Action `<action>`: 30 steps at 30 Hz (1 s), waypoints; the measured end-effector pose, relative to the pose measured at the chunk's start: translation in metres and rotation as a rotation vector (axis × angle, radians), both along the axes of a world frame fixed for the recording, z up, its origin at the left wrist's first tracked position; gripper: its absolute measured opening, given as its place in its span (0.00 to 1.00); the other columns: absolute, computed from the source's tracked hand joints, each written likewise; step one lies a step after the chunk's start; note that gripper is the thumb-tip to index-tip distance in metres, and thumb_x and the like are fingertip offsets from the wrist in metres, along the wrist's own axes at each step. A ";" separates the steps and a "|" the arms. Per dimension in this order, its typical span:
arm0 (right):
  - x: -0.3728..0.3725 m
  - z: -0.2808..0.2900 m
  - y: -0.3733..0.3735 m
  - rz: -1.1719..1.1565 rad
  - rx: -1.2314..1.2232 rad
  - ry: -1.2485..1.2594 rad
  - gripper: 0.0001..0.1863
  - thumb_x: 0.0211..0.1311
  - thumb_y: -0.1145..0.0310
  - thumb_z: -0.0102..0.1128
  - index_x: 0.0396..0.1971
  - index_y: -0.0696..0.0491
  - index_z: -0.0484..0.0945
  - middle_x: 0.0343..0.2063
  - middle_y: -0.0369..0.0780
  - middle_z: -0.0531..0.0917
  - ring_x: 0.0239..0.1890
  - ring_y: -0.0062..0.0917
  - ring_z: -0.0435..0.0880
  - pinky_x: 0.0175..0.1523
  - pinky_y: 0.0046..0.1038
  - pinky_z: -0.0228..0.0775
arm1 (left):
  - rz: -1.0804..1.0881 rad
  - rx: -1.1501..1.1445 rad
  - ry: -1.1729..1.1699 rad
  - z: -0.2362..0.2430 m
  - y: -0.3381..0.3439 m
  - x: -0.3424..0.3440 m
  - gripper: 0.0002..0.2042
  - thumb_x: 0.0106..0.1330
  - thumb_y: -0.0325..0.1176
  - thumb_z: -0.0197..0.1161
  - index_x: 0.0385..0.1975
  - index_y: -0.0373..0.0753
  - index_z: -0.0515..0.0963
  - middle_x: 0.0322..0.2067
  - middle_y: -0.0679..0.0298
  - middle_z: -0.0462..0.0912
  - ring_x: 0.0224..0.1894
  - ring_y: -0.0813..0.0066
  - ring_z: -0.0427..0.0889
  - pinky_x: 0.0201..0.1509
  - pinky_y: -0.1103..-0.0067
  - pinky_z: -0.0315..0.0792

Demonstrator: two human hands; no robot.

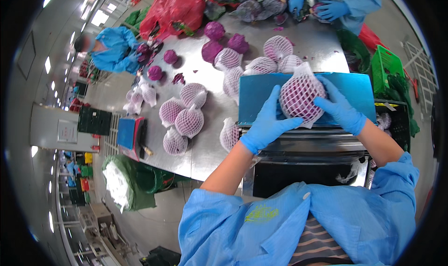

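Observation:
In the head view, a purple cabbage in white foam netting (pixel 301 96) rests between my gloved hands over a flat blue platform (pixel 256 91) on a steel machine (pixel 298 145). My left hand (pixel 273 125) cups its lower left side, and my right hand (pixel 338 107) grips its right side, thumb across the netting. More netted cabbages (pixel 189 123) lie left of the machine, with others (pixel 272 48) behind it. Several bare purple cabbages (pixel 214 31) sit farther back on the steel table (pixel 207 165).
A co-worker in blue (pixel 109 49) stands at the left, another (pixel 354 7) at the back right, both handling cabbages. Red sacks (pixel 165 14) lie at the back. A green crate (pixel 380 70) and dark crate (pixel 396 131) stand right. A blue-topped device (pixel 127 134) sits at the table's left edge.

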State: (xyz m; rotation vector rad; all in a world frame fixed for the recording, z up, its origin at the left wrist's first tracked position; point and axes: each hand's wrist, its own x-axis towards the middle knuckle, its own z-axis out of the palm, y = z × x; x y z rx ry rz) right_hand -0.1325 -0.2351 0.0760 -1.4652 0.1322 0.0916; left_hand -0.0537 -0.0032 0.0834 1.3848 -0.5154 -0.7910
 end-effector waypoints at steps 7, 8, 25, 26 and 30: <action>0.005 -0.020 -0.001 -0.045 -0.002 0.061 0.56 0.60 0.44 0.62 0.73 0.60 0.38 0.67 0.52 0.60 0.69 0.36 0.60 0.73 0.33 0.49 | 0.072 0.336 -0.420 -0.028 0.031 0.010 0.54 0.51 0.42 0.76 0.71 0.31 0.44 0.65 0.44 0.59 0.65 0.54 0.66 0.65 0.68 0.67; 0.007 -0.022 -0.002 -0.029 0.013 0.047 0.55 0.61 0.44 0.61 0.73 0.60 0.38 0.67 0.52 0.60 0.70 0.36 0.59 0.73 0.33 0.48 | 0.072 0.363 -0.439 -0.026 0.036 0.011 0.54 0.50 0.45 0.76 0.71 0.31 0.46 0.64 0.43 0.59 0.64 0.52 0.66 0.64 0.68 0.67; -0.091 0.019 -0.117 0.708 -1.549 -0.777 0.30 0.45 0.65 0.66 0.55 0.38 0.75 0.48 0.40 0.77 0.41 0.33 0.80 0.37 0.33 0.75 | -0.917 0.743 -1.743 0.006 0.091 0.053 0.34 0.55 0.24 0.57 0.66 0.53 0.64 0.49 0.68 0.73 0.38 0.70 0.77 0.35 0.76 0.73; -0.089 0.017 -0.121 0.769 -1.562 -0.765 0.29 0.47 0.66 0.65 0.54 0.39 0.76 0.49 0.40 0.76 0.38 0.33 0.79 0.37 0.34 0.75 | -0.951 0.744 -1.731 0.008 0.084 0.054 0.32 0.55 0.24 0.57 0.64 0.52 0.67 0.49 0.68 0.73 0.40 0.70 0.77 0.37 0.75 0.72; -0.111 0.007 -0.141 0.779 -1.674 -0.807 0.29 0.52 0.67 0.61 0.58 0.38 0.72 0.53 0.40 0.74 0.38 0.32 0.79 0.36 0.33 0.75 | -0.937 0.852 -1.601 0.017 0.071 0.037 0.31 0.52 0.26 0.61 0.61 0.50 0.70 0.51 0.65 0.73 0.44 0.66 0.77 0.41 0.71 0.72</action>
